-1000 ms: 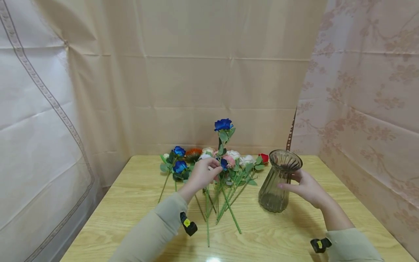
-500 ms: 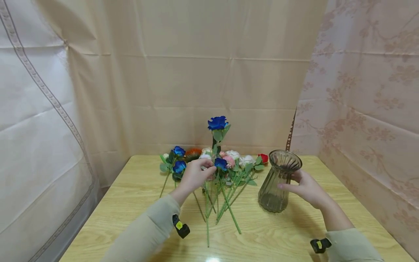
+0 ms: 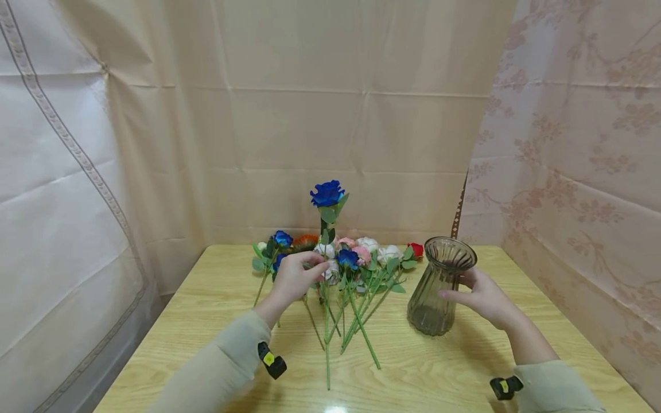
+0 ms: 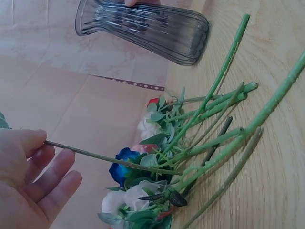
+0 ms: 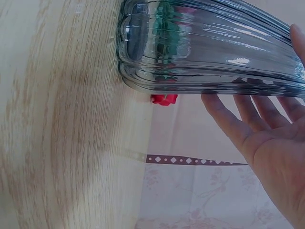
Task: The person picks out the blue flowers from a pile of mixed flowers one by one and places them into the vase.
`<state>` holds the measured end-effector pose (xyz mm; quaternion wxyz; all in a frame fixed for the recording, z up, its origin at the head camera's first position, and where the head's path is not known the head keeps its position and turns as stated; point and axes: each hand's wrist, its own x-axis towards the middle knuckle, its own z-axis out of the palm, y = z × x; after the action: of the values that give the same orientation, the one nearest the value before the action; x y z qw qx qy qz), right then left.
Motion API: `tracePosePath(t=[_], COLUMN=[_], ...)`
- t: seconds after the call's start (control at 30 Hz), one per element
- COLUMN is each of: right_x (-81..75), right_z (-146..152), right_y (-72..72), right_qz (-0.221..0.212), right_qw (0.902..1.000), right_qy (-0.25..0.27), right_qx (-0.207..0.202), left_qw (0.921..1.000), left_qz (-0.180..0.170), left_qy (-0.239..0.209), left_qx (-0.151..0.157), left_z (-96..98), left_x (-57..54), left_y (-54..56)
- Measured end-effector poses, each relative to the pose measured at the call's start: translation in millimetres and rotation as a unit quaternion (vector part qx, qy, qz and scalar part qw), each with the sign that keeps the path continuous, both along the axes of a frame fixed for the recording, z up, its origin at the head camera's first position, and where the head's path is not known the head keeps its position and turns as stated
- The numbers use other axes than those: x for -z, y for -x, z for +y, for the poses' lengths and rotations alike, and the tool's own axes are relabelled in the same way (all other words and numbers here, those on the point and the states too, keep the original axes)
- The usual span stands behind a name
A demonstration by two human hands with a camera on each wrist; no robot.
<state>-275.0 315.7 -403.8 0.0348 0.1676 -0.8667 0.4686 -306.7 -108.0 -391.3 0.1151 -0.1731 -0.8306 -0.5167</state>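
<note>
My left hand (image 3: 296,275) pinches the thin stem of a blue rose (image 3: 327,194) between thumb and index finger. The bloom stands upright above the other flowers. In the left wrist view the stem (image 4: 109,159) runs from the fingertips down toward the pile, the other fingers loosely bent. To the right, my right hand (image 3: 485,298) grips a ribbed smoky glass vase (image 3: 434,298) around its side. The vase is upright on the table, slightly tilted in the head view. Seen from the right wrist, several fingers (image 5: 224,119) press along the glass (image 5: 205,52).
Behind the left hand lie several artificial flowers: a second blue rose (image 3: 348,258), white blooms (image 3: 389,253), a pink one (image 3: 363,254), an orange one (image 3: 306,240) and a red rose (image 3: 415,250). Their green stems (image 3: 365,335) cross toward the front of the wooden table (image 3: 516,275). Curtains enclose it.
My left hand has moved left, carrying the upright blue rose from over the pile's middle. The right hand and vase stay in place.
</note>
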Motion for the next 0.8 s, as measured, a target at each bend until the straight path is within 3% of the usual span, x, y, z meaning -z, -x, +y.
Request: tracePosePath(t=[0.53, 0.8], right_x=[-0.8, -0.2], right_z=[-0.1, -1.0], right_y=[-1.9, -1.2], right_qz=[0.000, 0.003], right_qw=[1.0000, 1.0000], right_qy=[0.000, -0.003], right_qx=[0.003, 0.004], left_qw=[0.9995, 0.9997], left_qz=[-0.001, 0.009], left_qy=[-0.026, -0.015], left_qx=[0.020, 0.018], left_z=[-12.5, -15.2], left_x=[3.9, 5.3], left_y=[-9.7, -11.9])
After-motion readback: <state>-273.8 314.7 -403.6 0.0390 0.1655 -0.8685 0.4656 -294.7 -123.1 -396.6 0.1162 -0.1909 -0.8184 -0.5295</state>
